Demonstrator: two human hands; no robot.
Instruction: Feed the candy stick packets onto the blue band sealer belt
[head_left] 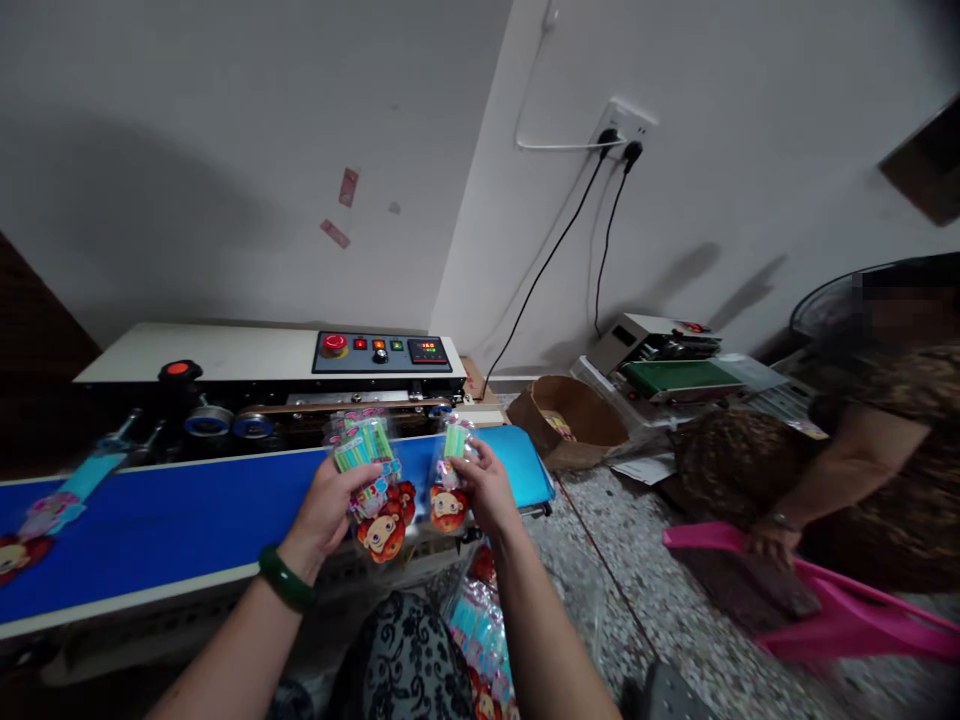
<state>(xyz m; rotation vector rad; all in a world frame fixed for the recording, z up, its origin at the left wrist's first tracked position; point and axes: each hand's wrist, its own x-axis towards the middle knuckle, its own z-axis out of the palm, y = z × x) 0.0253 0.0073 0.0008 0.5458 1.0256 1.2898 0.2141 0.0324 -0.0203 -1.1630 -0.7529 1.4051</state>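
Observation:
In my left hand is a stack of clear packets, with green-blue striped contents and a red-haired cartoon head at the bottom. The thumb lies across the front of the stack. My right hand pinches one like packet, held upright just right of the stack. Both hands are at the front edge of a blue conveyor belt. Behind them stands the sealing machine with its control panel. Another packet lies at the belt's left end.
More packets in clear plastic lie below my right forearm. A cardboard box stands beyond the belt's right end. A second machine with a green belt is farther right. There, a person's hand rests on a pink chair.

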